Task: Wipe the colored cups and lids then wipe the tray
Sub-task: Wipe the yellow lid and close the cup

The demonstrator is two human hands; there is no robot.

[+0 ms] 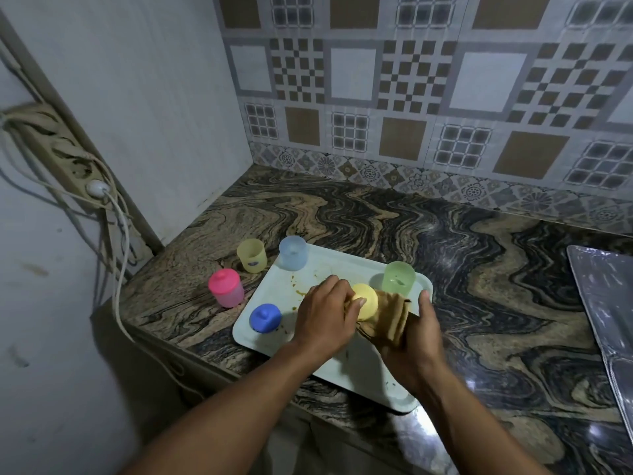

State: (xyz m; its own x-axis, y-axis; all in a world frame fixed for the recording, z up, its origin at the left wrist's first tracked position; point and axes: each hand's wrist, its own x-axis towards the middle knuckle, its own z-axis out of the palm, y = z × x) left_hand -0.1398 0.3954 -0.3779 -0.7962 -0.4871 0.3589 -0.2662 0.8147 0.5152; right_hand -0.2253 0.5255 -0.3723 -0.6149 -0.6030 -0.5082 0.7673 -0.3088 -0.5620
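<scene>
My left hand (325,311) grips a yellow lid (367,301) above the pale tray (274,289). My right hand (416,334) holds a folded brown cloth (390,317) pressed against the lid's right side. On the tray stand a blue cup (293,252) at the far left corner, a green cup (399,277) at the far right, and a blue lid (264,318) near the left edge. Brown smears mark the tray near the blue cup. Left of the tray, on the counter, stand a yellow cup (251,255) and a pink cup with its pink lid (226,287).
The marbled counter (479,269) runs right to a shiny metal sheet (606,320) at the right edge. A patterned tile wall stands behind. On the left wall hang a power strip (65,149) and cables (120,234), beside the counter's left edge.
</scene>
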